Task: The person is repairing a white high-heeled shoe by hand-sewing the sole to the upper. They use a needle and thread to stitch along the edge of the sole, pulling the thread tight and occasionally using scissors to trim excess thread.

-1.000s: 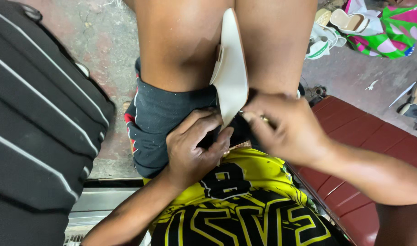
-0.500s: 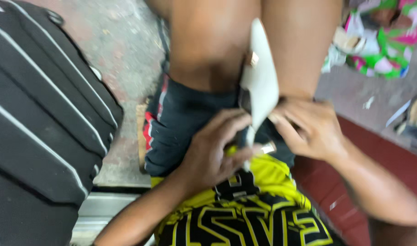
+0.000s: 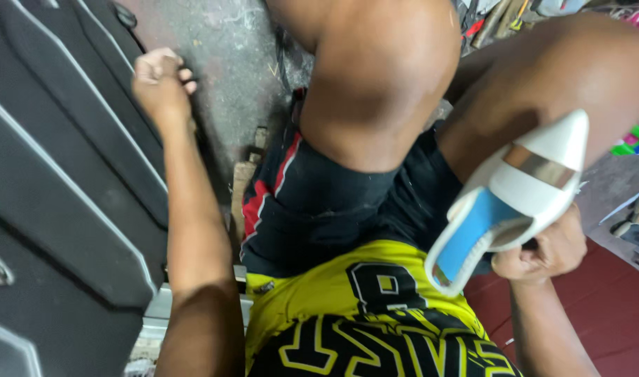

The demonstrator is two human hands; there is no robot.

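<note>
White shoe (image 3: 536, 188) with blue insole and metallic band; yellow-black jersey (image 3: 361, 307); black shorts (image 3: 312, 202), red trim.

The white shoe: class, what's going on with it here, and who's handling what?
A seated person holds a white shoe with a blue insole and a metallic strap in the right hand, gripping it from below beside the right knee. The left hand is stretched out to the side, fingers curled, next to a dark ribbed case. Whether it grips anything is unclear.
</note>
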